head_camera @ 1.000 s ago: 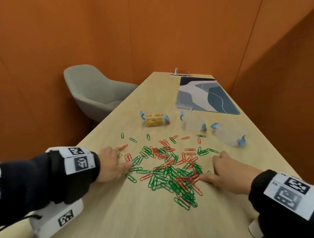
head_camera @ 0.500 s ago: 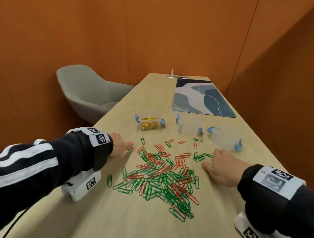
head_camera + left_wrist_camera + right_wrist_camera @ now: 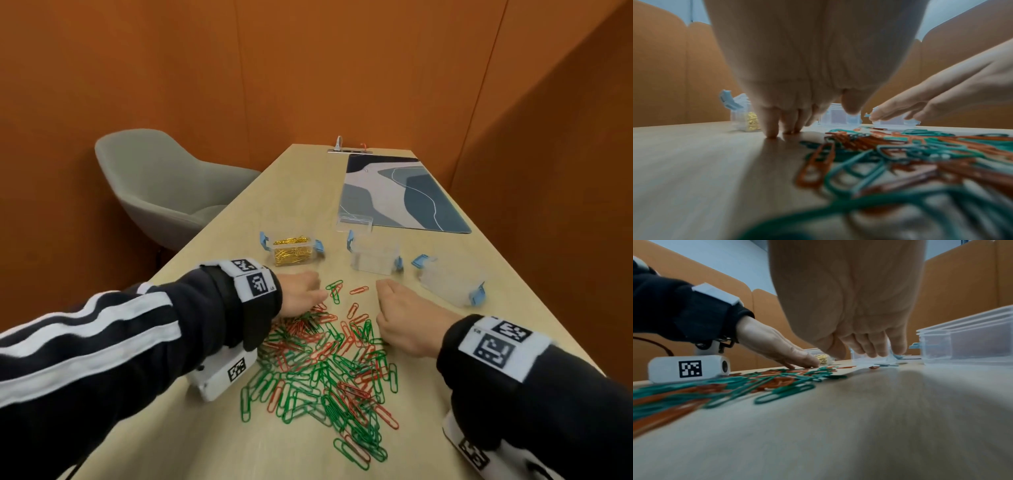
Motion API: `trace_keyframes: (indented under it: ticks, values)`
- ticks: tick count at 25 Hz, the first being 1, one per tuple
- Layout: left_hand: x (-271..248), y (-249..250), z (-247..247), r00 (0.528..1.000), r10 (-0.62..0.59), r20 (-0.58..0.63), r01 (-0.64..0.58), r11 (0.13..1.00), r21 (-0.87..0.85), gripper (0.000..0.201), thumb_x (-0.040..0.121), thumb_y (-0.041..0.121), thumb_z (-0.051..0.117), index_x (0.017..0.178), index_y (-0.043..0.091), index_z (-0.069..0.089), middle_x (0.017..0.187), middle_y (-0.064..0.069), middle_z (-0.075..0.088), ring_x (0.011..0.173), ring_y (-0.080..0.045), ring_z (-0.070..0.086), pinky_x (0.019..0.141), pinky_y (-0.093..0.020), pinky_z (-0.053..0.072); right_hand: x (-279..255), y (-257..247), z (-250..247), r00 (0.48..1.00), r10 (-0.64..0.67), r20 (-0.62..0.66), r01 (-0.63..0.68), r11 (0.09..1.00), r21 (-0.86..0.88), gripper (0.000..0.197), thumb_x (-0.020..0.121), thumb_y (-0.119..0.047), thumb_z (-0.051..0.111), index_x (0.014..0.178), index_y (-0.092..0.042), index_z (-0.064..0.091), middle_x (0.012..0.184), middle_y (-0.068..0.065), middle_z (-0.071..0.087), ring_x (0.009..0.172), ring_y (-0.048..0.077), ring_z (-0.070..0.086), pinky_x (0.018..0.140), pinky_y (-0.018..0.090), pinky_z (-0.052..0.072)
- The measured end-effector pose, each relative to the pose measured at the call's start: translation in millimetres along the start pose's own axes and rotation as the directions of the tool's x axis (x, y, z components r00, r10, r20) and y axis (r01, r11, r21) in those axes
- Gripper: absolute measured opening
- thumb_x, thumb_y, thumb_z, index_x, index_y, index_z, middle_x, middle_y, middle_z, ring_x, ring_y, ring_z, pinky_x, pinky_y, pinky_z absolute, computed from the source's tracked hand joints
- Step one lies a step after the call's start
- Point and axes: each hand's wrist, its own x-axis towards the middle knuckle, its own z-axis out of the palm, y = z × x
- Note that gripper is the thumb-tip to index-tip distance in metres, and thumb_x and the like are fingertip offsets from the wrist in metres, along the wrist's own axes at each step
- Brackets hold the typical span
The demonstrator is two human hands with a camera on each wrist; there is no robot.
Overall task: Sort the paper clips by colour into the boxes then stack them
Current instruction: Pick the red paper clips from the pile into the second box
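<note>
A mixed pile of red and green paper clips (image 3: pixel 325 370) lies on the wooden table (image 3: pixel 144 421) between my hands. My left hand (image 3: pixel 308 291) rests at the pile's far left edge, and its fingertips (image 3: pixel 772 131) press on the table beside the clips. At the pile's far right edge is my right hand (image 3: pixel 390 298), fingers (image 3: pixel 871 350) pointing down at the table and holding nothing. Beyond the hands stand a clear box of gold clips (image 3: pixel 293 251), an empty clear box (image 3: pixel 375 258) and a second empty box (image 3: pixel 452 282), all with blue latches.
A loose clear lid (image 3: pixel 354 224) lies behind the middle box, at the edge of a blue and grey mat (image 3: pixel 400 192). A grey chair (image 3: pixel 164 188) stands left of the table. Orange walls close in on all sides.
Both hands have moved away from me and closer together, to the pile's far edge. The scattered clips are now gathered into a tighter heap nearer to me.
</note>
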Motion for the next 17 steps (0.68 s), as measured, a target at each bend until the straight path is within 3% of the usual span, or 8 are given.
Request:
trace_keyframes:
  ticks: [4,6,8,10,11,13,15,17]
  values:
    - [0,8,3,0.982,0.134,0.136,-0.130,0.991,-0.043,0.052,0.100,0.036,0.032,0.149,0.031,0.014,0.154,0.004,0.026,0.140,-0.018,0.027,0.116,-0.031,0.018,14,5,-3,0.998,0.052,0.045,-0.054,0.997,0.059,0.037,0.095,-0.022,0.035,0.126,-0.003,0.038,0.136,0.016,0.040,0.122,0.029,0.042,0.099,0.034,0.035]
    - [-9,7,4,0.969,0.203,0.138,-0.186,0.974,-0.126,0.046,0.100,0.030,0.035,0.145,0.033,0.028,0.150,0.009,0.034,0.138,-0.013,0.030,0.115,-0.028,0.019,12,5,-3,0.999,0.009,0.033,-0.011,0.998,0.061,0.030,0.095,-0.022,0.034,0.118,-0.006,0.044,0.132,0.016,0.046,0.115,0.028,0.047,0.092,0.030,0.036]
    - [-23,2,7,0.965,0.257,-0.047,-0.261,0.958,-0.116,0.036,0.099,0.028,0.040,0.134,0.029,0.048,0.137,0.008,0.051,0.126,-0.010,0.043,0.108,-0.024,0.029,4,-4,-2,0.997,-0.083,-0.007,0.083,0.995,0.055,0.033,0.095,-0.021,0.034,0.124,-0.010,0.046,0.134,0.012,0.046,0.118,0.026,0.046,0.096,0.030,0.037]
    - [-38,-6,6,0.908,0.280,-0.311,-0.295,0.955,-0.003,0.028,0.094,0.031,0.049,0.118,0.026,0.062,0.120,0.005,0.062,0.108,-0.009,0.053,0.089,-0.019,0.038,-6,-12,-1,0.984,-0.163,-0.065,0.167,0.985,0.052,0.040,0.095,-0.020,0.037,0.134,-0.015,0.043,0.138,0.006,0.043,0.126,0.021,0.042,0.105,0.028,0.033]
    - [-47,-12,6,0.883,0.290,-0.370,-0.305,0.952,0.017,0.025,0.090,0.035,0.056,0.112,0.027,0.066,0.112,0.005,0.063,0.099,-0.007,0.054,0.080,-0.018,0.038,-12,-17,-2,0.975,-0.190,-0.116,0.198,0.979,0.055,0.040,0.096,-0.023,0.040,0.136,-0.019,0.043,0.137,0.003,0.043,0.126,0.019,0.042,0.105,0.027,0.032]
    - [-63,-22,6,0.908,0.296,-0.298,-0.320,0.947,-0.035,0.032,0.076,0.041,0.071,0.107,0.032,0.068,0.103,0.006,0.061,0.089,-0.005,0.052,0.073,-0.015,0.039,-26,-20,-5,0.960,-0.226,-0.164,0.241,0.967,0.080,0.042,0.091,-0.039,0.053,0.130,-0.024,0.050,0.129,-0.001,0.050,0.116,0.014,0.047,0.096,0.025,0.038]
    - [-76,-25,10,0.955,0.284,-0.089,-0.289,0.956,-0.054,0.049,0.065,0.042,0.079,0.112,0.036,0.066,0.104,0.008,0.059,0.091,-0.006,0.052,0.079,-0.017,0.043,-41,-20,-5,0.971,-0.230,-0.065,0.237,0.962,0.135,0.050,0.075,-0.051,0.068,0.119,-0.028,0.060,0.111,-0.007,0.055,0.098,0.007,0.051,0.077,0.018,0.041]
    - [-77,-24,14,0.956,0.292,0.019,-0.292,0.956,0.024,0.056,0.064,0.041,0.081,0.117,0.037,0.063,0.108,0.007,0.057,0.097,-0.010,0.053,0.086,-0.022,0.045,-50,-20,-2,0.971,-0.238,0.028,0.232,0.962,0.147,0.054,0.064,-0.051,0.078,0.112,-0.031,0.066,0.093,-0.017,0.051,0.081,-0.001,0.047,0.063,0.011,0.035]
